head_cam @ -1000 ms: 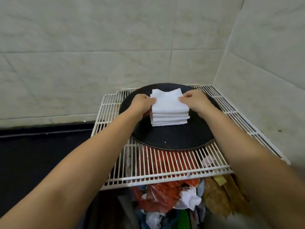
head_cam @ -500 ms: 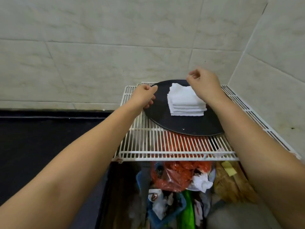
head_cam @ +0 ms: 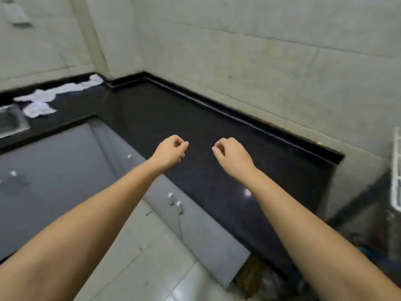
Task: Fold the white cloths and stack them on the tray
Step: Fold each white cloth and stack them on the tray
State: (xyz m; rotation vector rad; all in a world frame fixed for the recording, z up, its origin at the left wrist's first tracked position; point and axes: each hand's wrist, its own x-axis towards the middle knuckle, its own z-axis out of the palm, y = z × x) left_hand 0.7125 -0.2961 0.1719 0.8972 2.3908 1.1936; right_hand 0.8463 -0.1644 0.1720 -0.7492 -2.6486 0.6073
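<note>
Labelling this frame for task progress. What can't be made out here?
Head view only:
- Tray and folded stack: out of frame; only a sliver of the white wire rack shows, cut by the right edge.
- Loose white cloths: far, small and blurred; their count cannot be told.
- Sink: cut off by the left edge.
- Left hand and right hand: curled over the black counter, nothing seen held; palms hidden.

A home kitchen: a polished black stone counter (head_cam: 217,135) runs under both hands, grey cabinet doors (head_cam: 195,218) below them, steel sink (head_cam: 10,122) far left.
</note>
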